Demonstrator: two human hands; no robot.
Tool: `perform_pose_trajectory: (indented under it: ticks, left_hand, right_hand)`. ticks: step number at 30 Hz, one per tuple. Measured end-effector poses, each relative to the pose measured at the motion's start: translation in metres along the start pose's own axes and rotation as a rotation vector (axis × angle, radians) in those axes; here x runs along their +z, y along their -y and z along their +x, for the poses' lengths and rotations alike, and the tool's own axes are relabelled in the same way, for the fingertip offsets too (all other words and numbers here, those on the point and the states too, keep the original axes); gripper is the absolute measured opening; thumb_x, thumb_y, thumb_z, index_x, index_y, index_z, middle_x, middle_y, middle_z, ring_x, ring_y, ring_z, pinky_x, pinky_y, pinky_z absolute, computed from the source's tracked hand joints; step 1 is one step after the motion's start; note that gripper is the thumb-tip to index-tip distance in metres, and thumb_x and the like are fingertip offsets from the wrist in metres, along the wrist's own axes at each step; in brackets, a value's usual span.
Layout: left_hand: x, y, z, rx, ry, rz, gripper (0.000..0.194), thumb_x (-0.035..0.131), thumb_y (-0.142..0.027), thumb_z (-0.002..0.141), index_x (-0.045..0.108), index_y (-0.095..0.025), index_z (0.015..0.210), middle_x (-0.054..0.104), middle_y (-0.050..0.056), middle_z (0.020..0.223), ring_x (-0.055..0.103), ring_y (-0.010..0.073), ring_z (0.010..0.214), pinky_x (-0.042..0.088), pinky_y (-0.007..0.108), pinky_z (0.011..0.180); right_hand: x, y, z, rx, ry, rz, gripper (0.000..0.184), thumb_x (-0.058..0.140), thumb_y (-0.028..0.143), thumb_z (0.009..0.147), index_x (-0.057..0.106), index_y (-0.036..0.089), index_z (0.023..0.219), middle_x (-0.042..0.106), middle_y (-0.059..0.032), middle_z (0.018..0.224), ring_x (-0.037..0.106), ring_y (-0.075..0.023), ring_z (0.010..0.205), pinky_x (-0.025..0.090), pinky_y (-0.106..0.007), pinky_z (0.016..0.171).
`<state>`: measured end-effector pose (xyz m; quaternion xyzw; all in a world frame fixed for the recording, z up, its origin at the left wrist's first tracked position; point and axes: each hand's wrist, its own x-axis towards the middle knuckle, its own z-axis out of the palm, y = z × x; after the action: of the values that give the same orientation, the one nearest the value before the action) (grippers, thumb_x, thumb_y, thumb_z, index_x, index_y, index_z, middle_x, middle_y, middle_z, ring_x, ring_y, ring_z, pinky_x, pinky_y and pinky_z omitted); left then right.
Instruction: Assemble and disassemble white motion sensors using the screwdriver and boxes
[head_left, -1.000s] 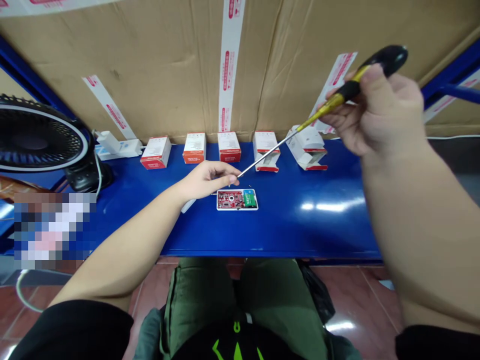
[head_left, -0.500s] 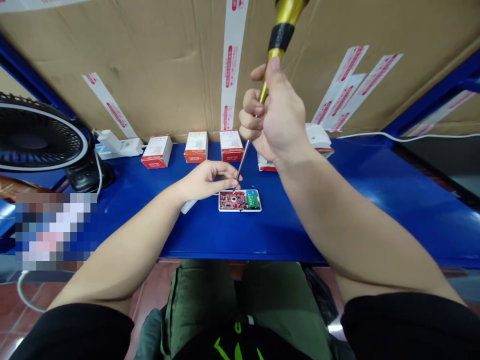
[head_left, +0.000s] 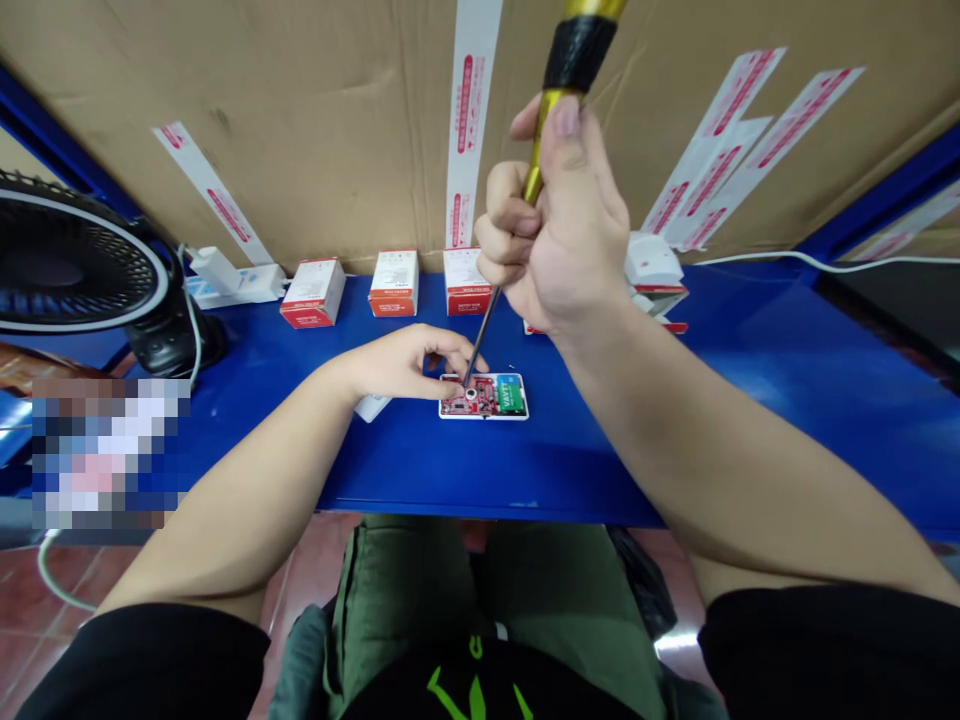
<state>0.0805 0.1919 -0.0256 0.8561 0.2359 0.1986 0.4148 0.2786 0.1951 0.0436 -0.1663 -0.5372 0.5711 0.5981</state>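
Red circuit board [head_left: 469, 400] in a white plastic case [head_left: 517, 415], lying flat on a blue metal bench [head_left: 585, 470]. Screwdriver [head_left: 480, 330]: thin steel shaft, tip at the board's round metal-ringed spot; gold-and-black handle clamped in curled fingers of right hand [head_left: 559, 225]. Left hand [head_left: 397, 362]: fingers together, at the case's corner; contact unclear. Shaft tilts slightly; held straighter, the tip would likely seat better.

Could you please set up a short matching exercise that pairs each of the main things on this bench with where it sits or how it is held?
1. Gold-and-black screwdriver
2. Left hand
3. Red circuit board
4. Black desk fan

A. At the left end of the blue bench
B. Gripped in the right hand
C. Set in a white casing
D. Fingertips at the board's far edge

Pairs: 1-B, 2-D, 3-C, 4-A
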Motion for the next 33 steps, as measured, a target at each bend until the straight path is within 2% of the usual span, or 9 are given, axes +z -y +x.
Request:
perform_pose_trajectory:
  ticks: [2,4,7,12,18,23,27,33]
  left_hand:
    - [0.000,0.000,0.000,-0.012,0.007,0.019,0.012,0.083,-0.030,0.091,0.080,-0.018,0.094,0.087,0.010,0.114,0.081,0.0224,0.103,0.059,0.032,0.085]
    - [0.001,0.000,0.001,-0.018,0.017,0.022,0.014,0.084,-0.031,0.091,0.079,-0.018,0.091,0.087,0.010,0.114,0.081,0.0235,0.106,0.059,0.032,0.085]
    - [0.002,-0.001,0.001,-0.029,0.020,0.019,0.017,0.084,-0.033,0.092,0.078,-0.018,0.087,0.088,0.010,0.110,0.081,0.0232,0.105,0.058,0.031,0.082]
    - [0.002,-0.003,0.002,-0.034,-0.018,0.016,0.017,0.083,-0.032,0.092,0.077,-0.018,0.085,0.088,0.010,0.112,0.081,0.0208,0.101,0.054,0.028,0.076]
    - [0.004,-0.004,0.004,-0.013,-0.011,0.004,0.023,0.089,-0.033,0.086,0.072,-0.019,0.080,0.087,0.010,0.106,0.080,0.0220,0.098,0.056,0.030,0.076]
    - [0.007,-0.004,0.005,-0.007,-0.060,-0.056,0.021,0.087,-0.031,0.088,0.071,-0.019,0.080,0.084,0.008,0.095,0.082,0.0237,0.102,0.061,0.034,0.086]
    - [0.008,-0.003,0.005,-0.025,-0.074,-0.088,0.021,0.088,-0.032,0.087,0.073,-0.019,0.081,0.084,0.007,0.093,0.079,0.0196,0.090,0.062,0.033,0.084]
    - [0.008,-0.001,0.005,-0.049,-0.036,-0.083,0.024,0.087,-0.038,0.091,0.078,-0.017,0.083,0.083,0.006,0.087,0.075,0.0168,0.077,0.060,0.030,0.076]
  right_hand:
    - [-0.001,-0.001,0.001,0.022,-0.001,-0.011,0.059,0.085,0.084,0.084,0.054,0.037,0.104,0.035,0.0121,0.056,0.033,-0.0131,0.042,0.016,-0.029,0.042]
    - [-0.001,-0.001,0.001,-0.021,-0.024,-0.016,0.059,0.085,0.083,0.084,0.053,0.037,0.102,0.035,0.0119,0.057,0.032,-0.0127,0.042,0.016,-0.029,0.042]
    - [0.002,0.003,-0.001,-0.094,-0.032,-0.009,0.055,0.088,0.076,0.086,0.053,0.036,0.100,0.036,0.0116,0.060,0.026,-0.0107,0.043,0.017,-0.027,0.043]
    - [0.007,0.009,-0.004,-0.123,-0.012,0.031,0.054,0.090,0.071,0.087,0.053,0.032,0.097,0.032,0.0125,0.063,0.016,-0.0073,0.046,0.015,-0.024,0.045]
    - [0.007,0.014,-0.004,-0.149,-0.048,-0.016,0.051,0.088,0.070,0.090,0.054,0.033,0.095,0.032,0.0100,0.065,0.017,-0.0090,0.046,0.014,-0.028,0.045]
    - [0.008,0.018,-0.005,-0.143,-0.060,-0.071,0.052,0.085,0.073,0.091,0.052,0.033,0.098,0.033,0.0096,0.066,0.019,-0.0097,0.046,0.018,-0.029,0.045]
    - [0.010,0.018,-0.006,-0.148,-0.094,-0.083,0.052,0.080,0.078,0.093,0.052,0.034,0.098,0.032,0.0095,0.064,0.023,-0.0098,0.043,0.018,-0.029,0.043]
    - [0.006,0.019,-0.005,-0.164,-0.064,-0.041,0.046,0.083,0.068,0.095,0.054,0.033,0.097,0.032,0.0092,0.066,0.020,-0.0082,0.044,0.017,-0.028,0.043]
